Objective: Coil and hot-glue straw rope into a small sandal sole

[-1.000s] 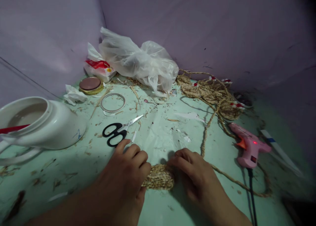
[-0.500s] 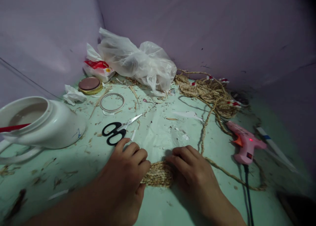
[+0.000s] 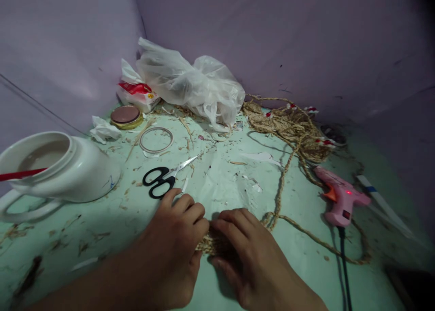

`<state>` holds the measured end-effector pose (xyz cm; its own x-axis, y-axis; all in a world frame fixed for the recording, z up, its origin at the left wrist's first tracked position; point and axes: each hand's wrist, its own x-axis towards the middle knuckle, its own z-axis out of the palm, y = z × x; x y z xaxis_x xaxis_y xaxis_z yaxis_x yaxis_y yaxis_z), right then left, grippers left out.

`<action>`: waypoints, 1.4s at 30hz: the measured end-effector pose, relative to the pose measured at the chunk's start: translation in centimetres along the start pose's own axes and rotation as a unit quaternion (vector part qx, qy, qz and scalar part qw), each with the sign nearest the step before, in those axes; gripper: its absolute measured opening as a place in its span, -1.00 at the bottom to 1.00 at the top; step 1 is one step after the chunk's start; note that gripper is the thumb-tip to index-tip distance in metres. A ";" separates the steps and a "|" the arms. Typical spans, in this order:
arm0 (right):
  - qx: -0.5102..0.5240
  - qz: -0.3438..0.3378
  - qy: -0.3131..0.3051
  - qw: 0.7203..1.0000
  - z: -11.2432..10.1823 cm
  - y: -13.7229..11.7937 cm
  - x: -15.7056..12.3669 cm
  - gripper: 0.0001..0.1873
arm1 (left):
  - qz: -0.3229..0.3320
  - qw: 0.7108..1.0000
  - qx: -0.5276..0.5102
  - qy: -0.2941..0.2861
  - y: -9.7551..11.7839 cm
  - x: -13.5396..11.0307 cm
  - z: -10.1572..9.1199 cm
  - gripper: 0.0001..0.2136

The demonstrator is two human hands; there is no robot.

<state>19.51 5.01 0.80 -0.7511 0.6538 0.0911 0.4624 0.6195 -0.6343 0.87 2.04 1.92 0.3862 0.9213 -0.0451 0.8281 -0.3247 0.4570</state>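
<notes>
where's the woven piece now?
In the head view, the woven piece is low centre, between left hand and right hand, partly covered by both; scissors lie beyond, to the left.

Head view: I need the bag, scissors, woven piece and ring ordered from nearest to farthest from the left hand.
1. Woven piece: touching the left hand, at its right side.
2. Scissors: just ahead of the hand, slightly left.
3. Ring: farther ahead, beyond the scissors.
4. Bag: farthest, at the back.
</notes>
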 end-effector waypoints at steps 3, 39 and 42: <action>0.005 -0.019 0.018 1.000 0.6 -0.1 0.2 -0.77 | 0.006 1.000 0.001 -0.023 -0.1 0.1 -0.4 -0.86; -0.063 -0.060 0.214 0.973 3.7 -0.6 -0.7 -0.72 | 0.053 0.999 -0.007 -0.010 -0.3 1.0 -0.3 -0.84; -0.064 -0.057 0.212 0.974 3.7 -0.6 -0.7 -0.72 | 0.055 0.998 0.005 -0.026 -0.2 1.3 -0.8 -0.85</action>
<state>18.00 2.62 -1.68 -0.5520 0.6811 0.4810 0.4618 0.7301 -0.5037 0.89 3.50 2.43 0.4955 0.8676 -0.0418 0.7835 -0.4256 0.4528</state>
